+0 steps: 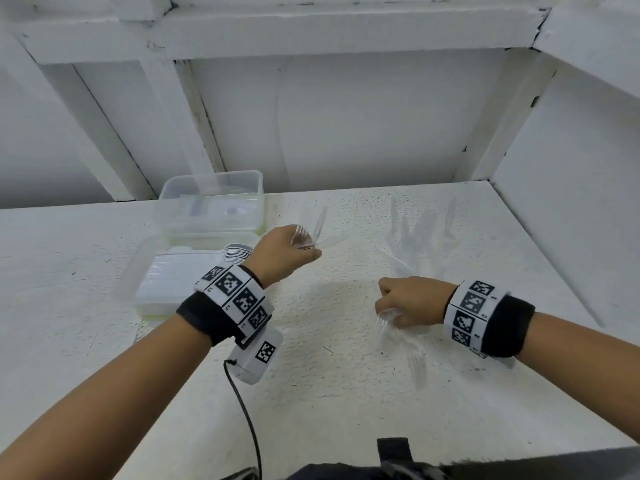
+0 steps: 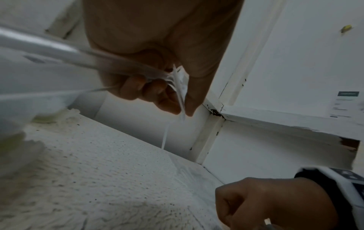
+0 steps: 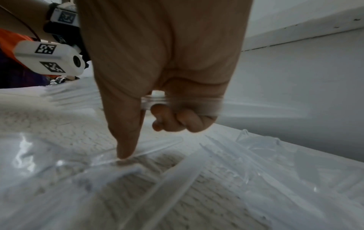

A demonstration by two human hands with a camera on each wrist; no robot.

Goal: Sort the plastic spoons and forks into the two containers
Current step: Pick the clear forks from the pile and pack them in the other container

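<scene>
Left hand point(image 1: 282, 252) clutches a bunch of forks point(image 1: 304, 237) near the containers point(image 1: 207, 216) at centre left, ready to drop, while right hand point(image 1: 412, 301) grips more cutlery point(image 1: 389, 318) over the desk point(image 1: 311, 375).

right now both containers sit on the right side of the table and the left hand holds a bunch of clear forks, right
Not quite. The two containers sit on the left side of the table, one behind the other, as the head view shows. The rest holds: the left hand grips a bunch of clear forks.
</scene>
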